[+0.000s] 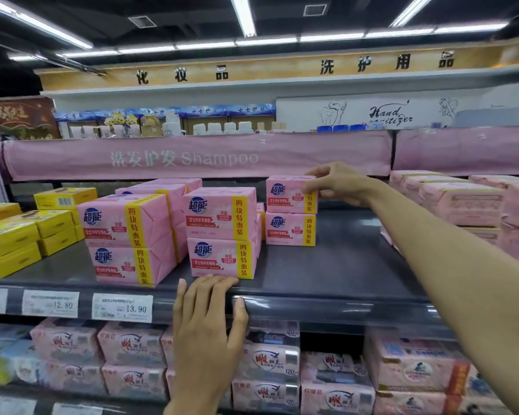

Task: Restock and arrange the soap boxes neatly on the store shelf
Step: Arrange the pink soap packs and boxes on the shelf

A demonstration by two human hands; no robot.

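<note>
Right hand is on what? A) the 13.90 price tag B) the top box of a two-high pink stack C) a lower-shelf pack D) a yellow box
B: the right hand grips the top pink box at its right end, while the left hand rests flat on the shelf edge.

bright, even store light from ceiling tube lights [243,16]; glare along the shelf edge [327,307]; wide-angle bending at the edges; lower soap boxes [132,342] blurred.

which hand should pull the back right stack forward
Right hand: its fingers pinch that stack's top box. The left hand rests on the shelf edge, nearer the middle stack.
</note>
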